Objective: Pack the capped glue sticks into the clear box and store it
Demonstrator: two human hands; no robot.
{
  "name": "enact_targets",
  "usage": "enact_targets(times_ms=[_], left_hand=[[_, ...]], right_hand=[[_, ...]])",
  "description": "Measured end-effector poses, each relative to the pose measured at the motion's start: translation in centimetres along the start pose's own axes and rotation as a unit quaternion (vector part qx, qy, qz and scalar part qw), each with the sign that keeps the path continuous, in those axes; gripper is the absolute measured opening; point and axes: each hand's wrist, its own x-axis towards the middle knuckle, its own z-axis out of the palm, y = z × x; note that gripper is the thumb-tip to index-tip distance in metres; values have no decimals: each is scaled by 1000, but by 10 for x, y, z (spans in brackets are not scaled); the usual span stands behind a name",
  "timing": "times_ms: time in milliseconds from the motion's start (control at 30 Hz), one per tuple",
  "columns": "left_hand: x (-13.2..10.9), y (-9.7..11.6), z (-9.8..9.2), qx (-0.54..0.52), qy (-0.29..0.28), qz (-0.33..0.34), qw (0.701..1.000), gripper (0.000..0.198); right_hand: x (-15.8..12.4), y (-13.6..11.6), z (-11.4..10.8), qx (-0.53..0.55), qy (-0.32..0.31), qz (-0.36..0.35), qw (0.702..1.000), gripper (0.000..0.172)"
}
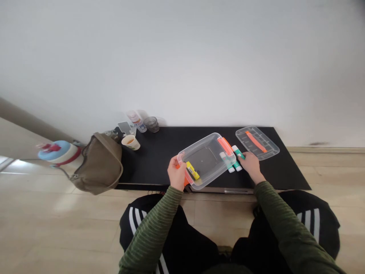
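a black tabletop (148,167) carries a clear plastic lid (264,139) and a paper cup (130,142).

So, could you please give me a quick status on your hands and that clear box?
Left hand on the clear plastic box, beside a yellow marker. Right hand on a teal-capped marker. Clear lid lies apart, to the right.

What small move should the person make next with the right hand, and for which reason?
Probably the right hand should lift the green-capped white marker into the clear plastic box. Its fingers already rest on that marker, which lies outside the box beside its edge, and the left hand is holding the box steady.
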Motion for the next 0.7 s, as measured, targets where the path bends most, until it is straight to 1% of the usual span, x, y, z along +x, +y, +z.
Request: enact_targets(times_ms=[67,133,200,233,267,300,333,367,433,467,533,600,700], left_hand=[[-1,-1,1,8,2,4,1000,29],[-3,0,2,11,0,6,1000,31],[-5,0,2,10,-6,6,1000,34],[-7,1,3,9,-7,7,1000,35],[-8,2,3,9,-7,9,1000,35],[-9,2,4,10,-6,12,1000,35],[-9,3,4,11,-6,16,1000,34],[-10,4,4,12,-6,20,1000,34],[-9,4,5,14,-7,24,1000,33],[-9,5,6,15,-7,25,1000,32],[-8,4,7,18,-5,25,1000,32],[-6,3,7,17,-5,23,1000,33],[-4,1,8,1,-9,19,1000,34]], right_hand=[[-4,-2,-6,70,16,34,997,34],[-14,-9,-18,153,75,55,984,40],[-28,-25,-35,223,155,35,962,48],[-37,-35,-45,251,182,10,951,51],[-45,-47,-54,278,190,-24,941,51],[-53,-61,-62,305,174,-63,934,49],[-60,-75,-68,322,135,-101,932,45],[-66,-89,-71,321,83,-135,934,40],[-72,-116,-70,276,-26,-183,943,29],[-73,-128,-66,241,-70,-199,947,25],[-71,-149,-52,168,-126,-217,953,19],[-65,-165,-36,91,-164,-231,955,19],[-58,-180,-18,-26,-212,-254,943,24]])
